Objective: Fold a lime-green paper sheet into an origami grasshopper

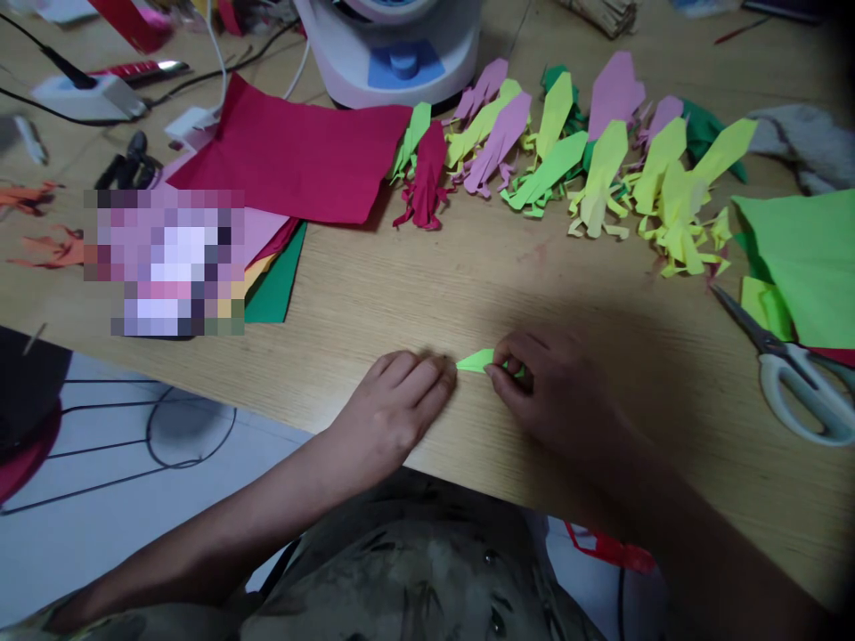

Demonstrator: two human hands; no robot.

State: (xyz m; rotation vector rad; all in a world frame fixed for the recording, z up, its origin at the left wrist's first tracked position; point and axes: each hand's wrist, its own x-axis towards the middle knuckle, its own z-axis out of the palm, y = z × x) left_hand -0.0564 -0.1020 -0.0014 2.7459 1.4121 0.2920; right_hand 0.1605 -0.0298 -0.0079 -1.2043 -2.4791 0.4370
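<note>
A small folded piece of light green paper lies near the table's front edge, between my two hands. My right hand pinches its right part between thumb and fingers, which hide that end. At the paper's pointed left tip is my left hand, fingers bent and held together, the tips resting on the tabletop. Whether the left fingers grip the tip or only press beside it is hidden. Beyond my hands stand several folded paper figures, among them a red one and a pale yellow one.
White-handled scissors lie at the right beside green paper sheets. A dark red sheet covers part of a coloured paper stack at the left. A white fan base stands at the back. Cables and a power strip occupy the far left.
</note>
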